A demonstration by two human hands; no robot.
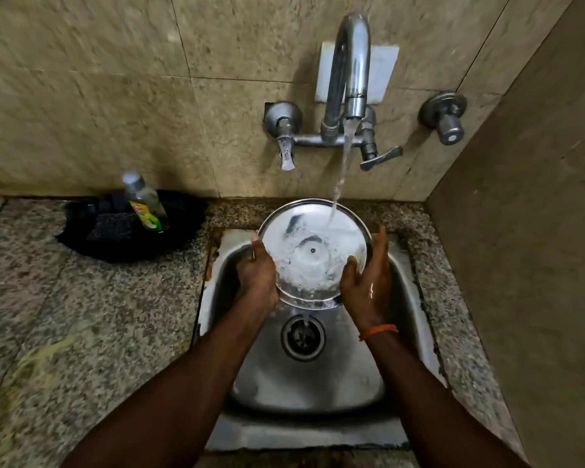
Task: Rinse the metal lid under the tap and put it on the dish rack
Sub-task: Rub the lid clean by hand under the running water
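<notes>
Head: two hands point(255, 270) point(368, 282) hold one lid point(313, 255).

The metal lid point(313, 251) is shiny steel, its face filmed white and wet. The tap point(350, 62) is dull, spotted chrome. The sink point(304, 383) is brushed steel, smeared, rust-stained along its left edge. The counter point(81, 315) is speckled granite, and the wall point(115, 96) smooth beige stone tile. Far left, a clear plastic bottle point(146, 204) and a matt black tub point(169, 238). The right hand point(368, 288) glistens wet
</notes>
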